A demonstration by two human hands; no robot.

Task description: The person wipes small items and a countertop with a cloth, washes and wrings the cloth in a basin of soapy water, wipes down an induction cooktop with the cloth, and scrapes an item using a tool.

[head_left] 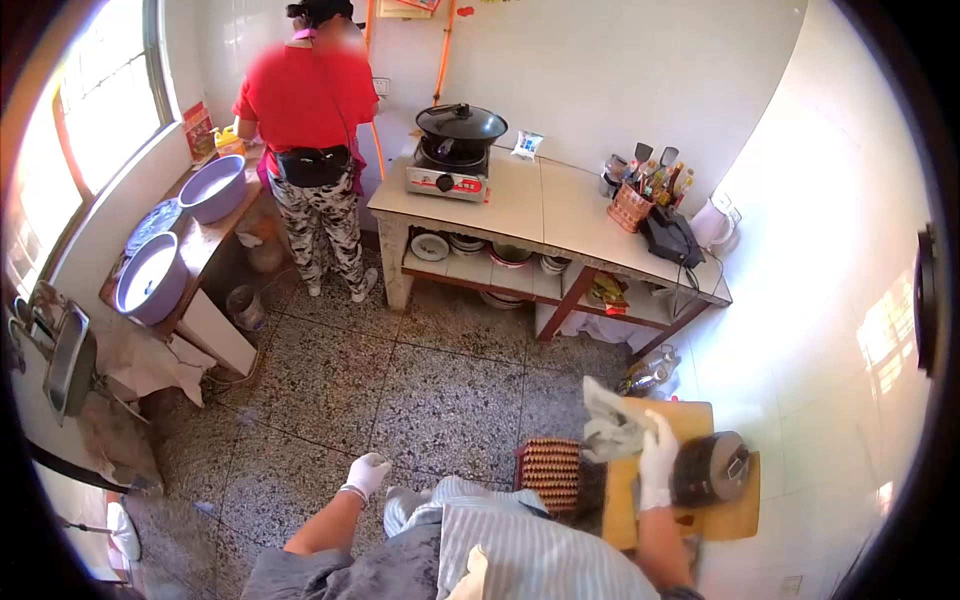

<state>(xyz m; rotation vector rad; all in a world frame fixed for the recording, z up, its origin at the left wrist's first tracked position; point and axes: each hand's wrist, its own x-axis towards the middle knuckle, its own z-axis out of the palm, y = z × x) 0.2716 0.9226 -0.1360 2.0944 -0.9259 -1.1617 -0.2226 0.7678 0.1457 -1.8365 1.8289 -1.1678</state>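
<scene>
My right hand, in a white glove, grips a crumpled pale grey cloth. It is above a yellow wooden stand, beside a dark cylindrical canister with a metal catch on its lid. My left hand, also white-gloved, is held low over the speckled floor with its fingers curled in and nothing visible in them. A striped grey-blue apron covers my lap.
A brown beaded seat stands left of the wooden stand. Ahead, a counter carries a gas stove with a lidded wok. A person in red stands by a side table with purple basins. Glass bottles stand on the floor.
</scene>
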